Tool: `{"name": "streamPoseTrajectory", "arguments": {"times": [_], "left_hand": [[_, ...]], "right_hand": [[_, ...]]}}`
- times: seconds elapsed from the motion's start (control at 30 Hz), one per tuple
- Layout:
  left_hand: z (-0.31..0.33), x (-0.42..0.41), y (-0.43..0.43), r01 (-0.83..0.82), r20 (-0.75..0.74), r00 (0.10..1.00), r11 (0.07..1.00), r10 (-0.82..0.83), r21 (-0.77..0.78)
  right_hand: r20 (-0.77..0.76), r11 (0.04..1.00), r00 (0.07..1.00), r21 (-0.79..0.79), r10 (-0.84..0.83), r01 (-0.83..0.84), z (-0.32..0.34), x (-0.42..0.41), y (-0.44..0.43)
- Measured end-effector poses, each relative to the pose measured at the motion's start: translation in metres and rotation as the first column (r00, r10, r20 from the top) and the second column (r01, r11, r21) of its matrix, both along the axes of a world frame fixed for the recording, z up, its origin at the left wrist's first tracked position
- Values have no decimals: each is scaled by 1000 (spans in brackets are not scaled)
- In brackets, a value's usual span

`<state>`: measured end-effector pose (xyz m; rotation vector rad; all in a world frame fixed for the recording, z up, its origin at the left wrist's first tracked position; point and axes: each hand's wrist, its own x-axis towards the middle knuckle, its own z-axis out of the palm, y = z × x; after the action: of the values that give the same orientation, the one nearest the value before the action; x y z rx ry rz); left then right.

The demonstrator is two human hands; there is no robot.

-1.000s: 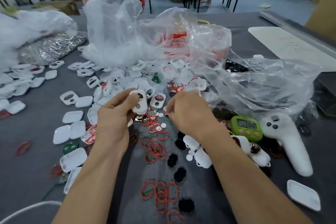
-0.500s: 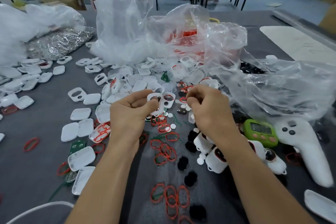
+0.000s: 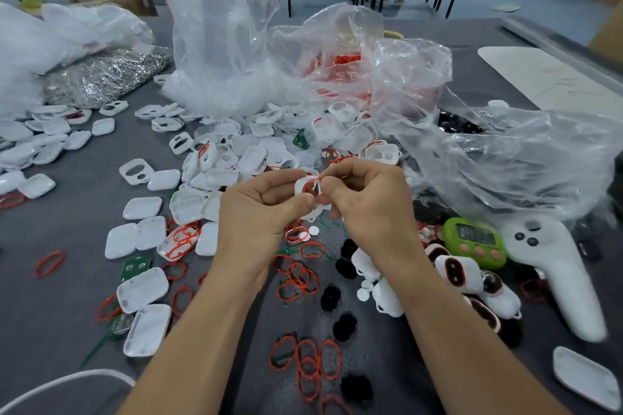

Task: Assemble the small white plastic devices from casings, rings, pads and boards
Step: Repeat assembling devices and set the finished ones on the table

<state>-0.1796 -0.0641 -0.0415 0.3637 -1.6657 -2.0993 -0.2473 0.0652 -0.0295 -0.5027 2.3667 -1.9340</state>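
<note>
My left hand grips a small white casing with an opening, held above the grey table. My right hand pinches a red ring against that casing's opening. Loose red rings lie on the table below my forearms, with black pads among them. A heap of white casings spreads behind my hands, and a green board lies at the left. Several assembled white devices sit to the right of my right wrist.
Crumpled clear plastic bags rise behind and to the right. A green timer and a white controller lie at the right. A bag of shiny metal parts sits far left. White lids lie near my left forearm.
My hands have come together: the right hand now pinches a red ring at the casing that the left hand holds. The view has shifted slightly.
</note>
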Motion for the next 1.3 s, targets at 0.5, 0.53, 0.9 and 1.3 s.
{"name": "streamPoseTrajectory", "arguments": {"times": [0.5, 0.53, 0.9, 1.3], "left_hand": [[-5, -1, 12, -73, -26, 997, 997, 74, 29], [-5, -1, 12, -71, -26, 997, 997, 71, 24], [-6, 1, 7, 4, 48, 999, 997, -8, 71], [-5, 5, 0, 117, 76, 987, 958, -142, 262]], "right_hand": [[-178, 985, 982, 145, -64, 91, 0, 1, -1], [-153, 987, 986, 138, -61, 82, 1, 1, 0], [-302, 976, 951, 175, -72, 130, -1, 9, -1], [-299, 911, 930, 405, 215, -81, 17, 8, 16]]}}
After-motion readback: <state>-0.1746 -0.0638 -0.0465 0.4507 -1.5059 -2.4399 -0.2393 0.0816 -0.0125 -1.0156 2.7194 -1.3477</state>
